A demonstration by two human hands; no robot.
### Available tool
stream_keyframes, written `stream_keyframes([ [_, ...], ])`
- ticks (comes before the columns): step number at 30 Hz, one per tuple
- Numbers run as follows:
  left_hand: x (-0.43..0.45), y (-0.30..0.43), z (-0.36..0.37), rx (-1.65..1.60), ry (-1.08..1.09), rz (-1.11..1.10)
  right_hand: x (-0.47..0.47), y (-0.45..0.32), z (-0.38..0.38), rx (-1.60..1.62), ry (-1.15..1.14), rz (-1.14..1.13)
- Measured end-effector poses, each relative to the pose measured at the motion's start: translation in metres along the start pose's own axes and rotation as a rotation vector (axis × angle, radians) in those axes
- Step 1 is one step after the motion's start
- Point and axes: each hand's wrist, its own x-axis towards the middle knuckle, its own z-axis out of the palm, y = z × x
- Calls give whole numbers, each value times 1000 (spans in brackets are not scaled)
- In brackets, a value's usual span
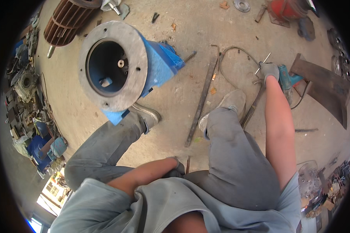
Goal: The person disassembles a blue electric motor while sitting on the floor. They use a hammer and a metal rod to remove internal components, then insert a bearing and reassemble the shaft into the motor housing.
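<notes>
My right hand, in a grey glove, reaches down to the floor at the right. Its fingertips are at a thin, bright metal rod; whether they grip it I cannot tell. Close beside this hand lies a teal power tool with a cord. My left hand, also gloved, is low between my thighs, mostly hidden by the forearm and shirt. A thin dark rod shows near it. Before my left leg stands a blue housing with a round bare-metal flange; its dark bore holds a small round fitting.
A long flat steel bar lies between my feet. Near the right shoe is another dark bar. A bent steel plate is at the right, a ribbed rusty cylinder at the upper left. Parts heap along the left.
</notes>
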Motion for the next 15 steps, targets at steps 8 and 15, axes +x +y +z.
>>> stream_keyframes([
  [8,-110,-6,-61,28,134,-25,-23,23,-26,514,343,-200],
  [15,-189,-21,-114,192,415,-16,-147,29,-197,1248,182,-261],
])
